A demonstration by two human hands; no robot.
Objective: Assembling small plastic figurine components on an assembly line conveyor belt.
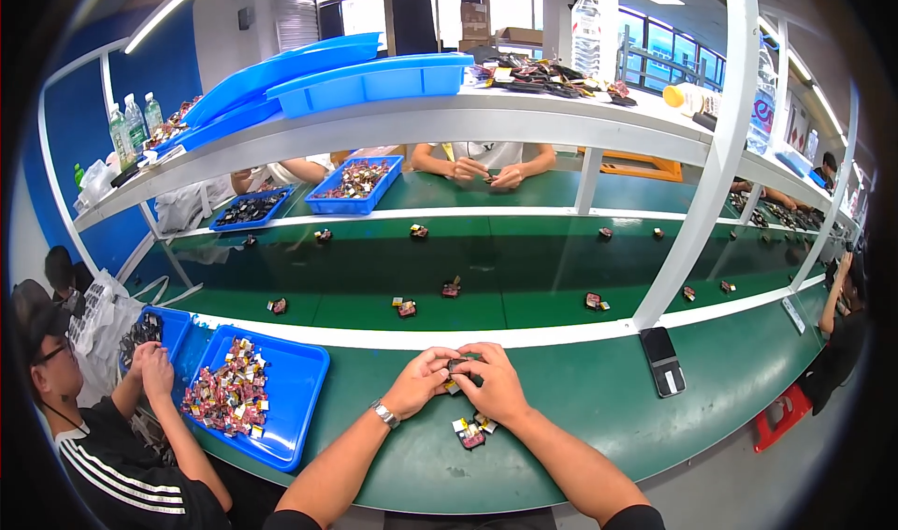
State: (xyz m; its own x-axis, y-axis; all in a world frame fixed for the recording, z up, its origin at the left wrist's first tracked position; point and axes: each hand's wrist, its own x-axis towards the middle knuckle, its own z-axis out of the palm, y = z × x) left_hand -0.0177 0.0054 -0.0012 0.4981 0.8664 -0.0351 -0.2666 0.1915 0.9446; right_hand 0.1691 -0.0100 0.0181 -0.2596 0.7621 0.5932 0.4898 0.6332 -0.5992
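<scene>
My left hand point(423, 380) and my right hand point(490, 380) meet over the green bench, fingertips pinched together on a small dark part point(456, 365). Fingers cover most of that part, and its exact kind is hard to make out. Just below it a yellow-and-white bit point(452, 386) shows between the hands. On the bench under my right wrist lies a little cluster of red, white and yellow electronic pieces point(473, 431). To the left, a blue tray point(316, 380) holds a heap of similar red and white pieces.
A black phone-like device point(662, 362) lies right of my hands. Beyond the white rail, a green conveyor belt point(524, 259) carries scattered pieces. A white shelf post point(697, 165) rises at right. A co-worker point(122, 436) sits close at left; another person's hands point(488, 173) work across the belt.
</scene>
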